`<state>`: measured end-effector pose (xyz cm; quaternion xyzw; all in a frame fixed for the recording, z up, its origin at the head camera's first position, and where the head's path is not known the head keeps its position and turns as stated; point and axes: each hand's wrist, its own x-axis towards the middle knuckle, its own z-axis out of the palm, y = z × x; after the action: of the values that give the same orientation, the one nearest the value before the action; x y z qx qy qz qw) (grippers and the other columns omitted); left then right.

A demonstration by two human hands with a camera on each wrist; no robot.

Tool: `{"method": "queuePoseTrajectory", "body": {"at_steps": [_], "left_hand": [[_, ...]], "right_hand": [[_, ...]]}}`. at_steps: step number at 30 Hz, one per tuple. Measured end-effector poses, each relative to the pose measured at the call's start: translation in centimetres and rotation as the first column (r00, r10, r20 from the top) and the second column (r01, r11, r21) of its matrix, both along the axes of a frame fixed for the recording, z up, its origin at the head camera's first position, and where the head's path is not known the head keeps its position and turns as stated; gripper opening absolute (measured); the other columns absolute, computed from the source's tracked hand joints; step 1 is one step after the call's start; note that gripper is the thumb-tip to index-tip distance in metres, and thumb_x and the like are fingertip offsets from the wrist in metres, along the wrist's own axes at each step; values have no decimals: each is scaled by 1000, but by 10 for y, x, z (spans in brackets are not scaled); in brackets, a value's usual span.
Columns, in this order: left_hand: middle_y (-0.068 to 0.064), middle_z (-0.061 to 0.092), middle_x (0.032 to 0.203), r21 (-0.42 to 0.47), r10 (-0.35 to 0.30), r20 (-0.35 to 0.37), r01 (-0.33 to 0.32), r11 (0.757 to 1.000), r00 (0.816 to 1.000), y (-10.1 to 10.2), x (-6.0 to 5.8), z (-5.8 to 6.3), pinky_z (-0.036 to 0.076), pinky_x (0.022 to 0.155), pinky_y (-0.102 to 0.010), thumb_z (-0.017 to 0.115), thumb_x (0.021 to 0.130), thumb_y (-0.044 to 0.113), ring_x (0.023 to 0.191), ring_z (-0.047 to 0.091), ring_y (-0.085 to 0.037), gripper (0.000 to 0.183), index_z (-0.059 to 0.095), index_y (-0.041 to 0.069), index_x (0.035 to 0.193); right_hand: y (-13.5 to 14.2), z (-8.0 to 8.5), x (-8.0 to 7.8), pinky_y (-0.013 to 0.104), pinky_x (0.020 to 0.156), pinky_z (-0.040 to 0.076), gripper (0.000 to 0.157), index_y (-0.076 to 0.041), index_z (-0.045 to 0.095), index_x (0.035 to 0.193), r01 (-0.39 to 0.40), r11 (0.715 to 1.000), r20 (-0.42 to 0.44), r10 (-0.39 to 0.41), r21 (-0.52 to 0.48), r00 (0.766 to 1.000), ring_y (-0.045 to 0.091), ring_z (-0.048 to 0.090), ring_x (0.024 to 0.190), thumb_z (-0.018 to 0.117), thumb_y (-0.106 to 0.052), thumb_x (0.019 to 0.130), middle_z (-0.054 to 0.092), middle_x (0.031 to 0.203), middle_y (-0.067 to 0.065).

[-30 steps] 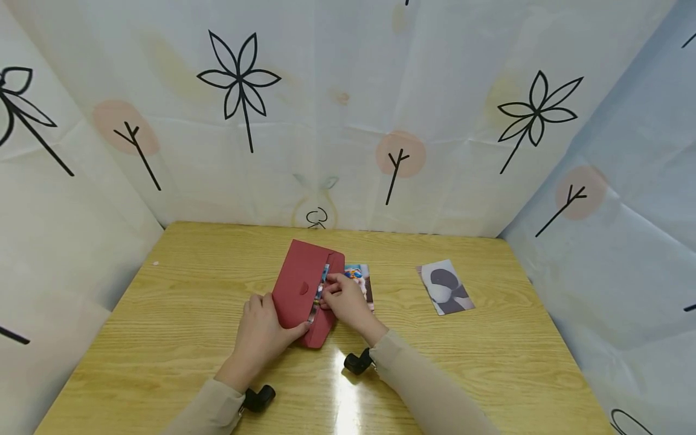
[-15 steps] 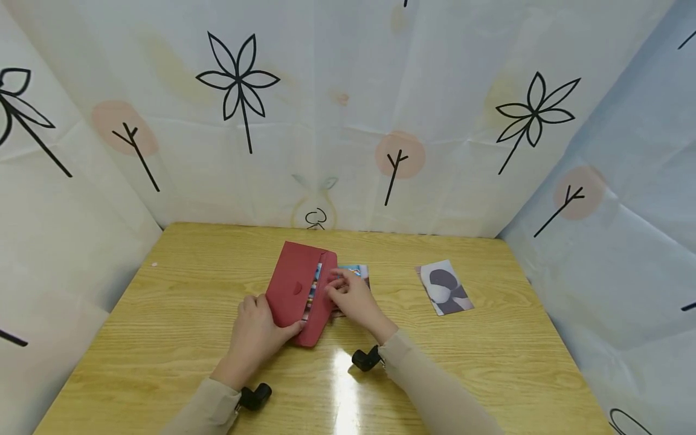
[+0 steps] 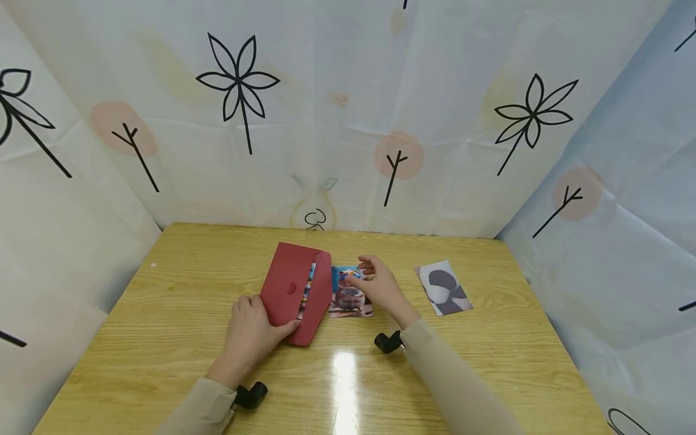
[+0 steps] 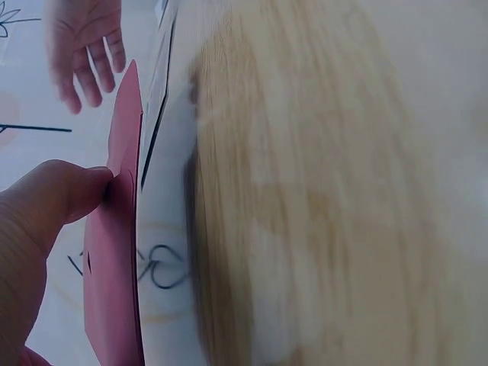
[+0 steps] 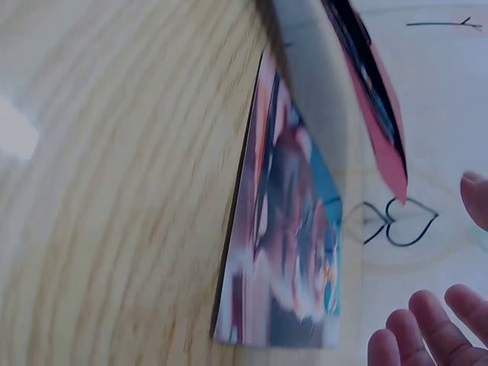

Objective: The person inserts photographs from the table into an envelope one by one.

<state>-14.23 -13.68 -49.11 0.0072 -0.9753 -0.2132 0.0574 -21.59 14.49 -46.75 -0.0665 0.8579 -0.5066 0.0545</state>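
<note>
A red paper envelope (image 3: 284,284) is held by my left hand (image 3: 251,329), thumb on its front near the lower edge and the other fingers behind. Colourful picture cards (image 3: 306,293) show in the slot beside its unfolded flap. In the left wrist view the thumb (image 4: 57,197) presses the envelope (image 4: 118,252). To its right, my right hand (image 3: 383,290) hovers with nothing in it, fingers relaxed and apart. Beneath and left of that hand a colourful picture card (image 3: 350,302) lies on the table; the right wrist view shows this card (image 5: 286,259) below the fingertips (image 5: 435,313).
Grey-and-white cards (image 3: 444,289) lie overlapping on the right part of the wooden table (image 3: 179,290). A white cloth with printed flowers (image 3: 326,90) stands behind the table and along both sides. A black wrist camera (image 3: 387,342) juts from the right sleeve.
My right hand has left the envelope slot and moved right, over the loose picture card. The left hand has shifted the envelope slightly left, uncovering more of that card.
</note>
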Motion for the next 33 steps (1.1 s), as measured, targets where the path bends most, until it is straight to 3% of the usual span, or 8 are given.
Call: {"method": "queuePoseTrajectory", "body": {"at_steps": [6,15,23,33], "left_hand": [[-23,46,98,-9,-1,-17,0,1000,1000,-2,0,-3,44,66,-43,74,65,70,88,44,-35,99,49,-15,109],[-23,46,97,-9,0,-7,0,1000,1000,-2,1,-2,44,66,-43,74,65,71,87,44,-34,99,49,-14,108],[-25,46,102,-2,1,21,-1,1000,1000,-2,2,-1,46,68,-45,72,65,73,90,44,-36,102,48,-16,110],[-23,46,97,-4,7,17,-7,1000,1000,-3,3,0,45,67,-44,73,65,70,88,44,-34,99,48,-15,108]], "right_hand": [[7,-12,-12,50,99,40,79,-9,36,147,3,995,21,-5,100,1000,32,44,128,75,-37,84,43,142,15],[9,-18,-21,49,106,32,90,-8,30,150,-6,978,59,-7,209,998,30,34,136,79,-37,80,38,149,13],[9,-24,-22,48,108,31,97,-12,26,153,-44,941,49,29,336,998,30,28,138,81,-37,77,36,150,9],[11,-28,-20,47,107,31,96,-12,26,153,-35,931,26,28,364,999,30,29,135,82,-36,77,36,150,9]]}}
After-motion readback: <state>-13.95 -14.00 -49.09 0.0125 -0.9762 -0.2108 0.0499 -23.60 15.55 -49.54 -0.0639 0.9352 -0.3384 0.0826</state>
